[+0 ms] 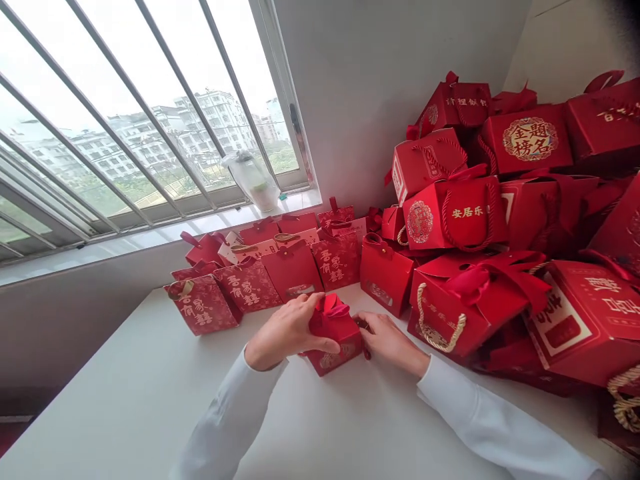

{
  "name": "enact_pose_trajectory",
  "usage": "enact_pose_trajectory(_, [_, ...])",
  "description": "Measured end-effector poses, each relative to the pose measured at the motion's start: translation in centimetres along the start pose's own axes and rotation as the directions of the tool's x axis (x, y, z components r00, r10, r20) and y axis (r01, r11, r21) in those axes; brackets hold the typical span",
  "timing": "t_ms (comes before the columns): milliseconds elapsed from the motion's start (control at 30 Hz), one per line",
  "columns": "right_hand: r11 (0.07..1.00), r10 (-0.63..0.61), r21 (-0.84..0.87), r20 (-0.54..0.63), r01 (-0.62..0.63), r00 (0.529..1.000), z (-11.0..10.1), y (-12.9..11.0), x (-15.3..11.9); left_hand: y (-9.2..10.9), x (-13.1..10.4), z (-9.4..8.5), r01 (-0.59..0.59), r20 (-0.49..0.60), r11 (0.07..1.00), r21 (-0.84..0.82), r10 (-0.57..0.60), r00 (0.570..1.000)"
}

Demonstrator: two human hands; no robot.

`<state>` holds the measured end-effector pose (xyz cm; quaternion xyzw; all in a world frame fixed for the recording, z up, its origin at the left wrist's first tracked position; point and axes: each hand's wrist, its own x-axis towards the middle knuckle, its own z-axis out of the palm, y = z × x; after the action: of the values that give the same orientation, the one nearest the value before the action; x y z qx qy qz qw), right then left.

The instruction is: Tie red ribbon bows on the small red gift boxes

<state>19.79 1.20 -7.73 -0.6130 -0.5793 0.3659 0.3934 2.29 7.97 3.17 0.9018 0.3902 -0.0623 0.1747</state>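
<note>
A small red gift box [336, 337] with a ribbon on top stands on the white table [150, 400] between my hands. My left hand [295, 330] grips its left side, with the thumb across the front and the fingers at the top. At the box's right side is my right hand [387, 340], its fingers bent and pressed together against the side, near a dark red strip hanging by the corner. Those fingertips are partly hidden.
Rows of red gift bags [250, 287] stand behind the box by the wall. A tall pile of red boxes [470, 213] fills the right side. A plastic container [257, 187] sits on the sill of the barred window.
</note>
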Motion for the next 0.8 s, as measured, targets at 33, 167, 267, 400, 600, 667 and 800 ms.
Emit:
enact_pose_trajectory(33, [1.000,0.000,-0.013,-0.014,0.000,1.000,0.1,0.2,0.1,0.2,0.0,0.1,0.029,-0.027,1.000,0.007,-0.029,0.999])
enact_pose_trajectory(167, [0.999,0.032,-0.025,-0.096,-0.034,0.995,0.3,1.7,0.8,-0.3,-0.7,-0.9,0.036,0.009,0.999,-0.032,-0.035,0.999])
enact_pose_trajectory(267, [0.998,0.056,-0.003,-0.177,-0.057,0.983,0.7,2.8,1.1,-0.8,-2.0,-2.3,-0.033,0.058,0.992,-0.121,0.040,0.998])
enact_pose_trajectory(400, [1.000,-0.008,-0.026,-0.260,0.001,0.966,1.4,3.4,0.7,1.4,-3.0,-2.0,-0.016,-0.010,0.995,-0.094,0.016,1.000])
enact_pose_trajectory(600, [0.992,-0.118,-0.082,-0.361,0.095,0.925,1.8,3.7,-0.3,6.1,0.7,0.5,0.266,0.173,0.940,0.211,-0.304,0.937])
enact_pose_trajectory(667, [0.992,-0.116,-0.088,-0.378,0.089,0.918,1.7,4.1,-0.3,6.2,1.1,0.4,0.279,0.151,0.935,0.221,-0.316,0.937])
enact_pose_trajectory(800, [0.991,-0.116,-0.107,-0.380,0.080,0.918,1.2,5.1,-0.3,4.5,-2.8,-2.5,0.341,0.057,0.918,0.204,-0.359,0.932])
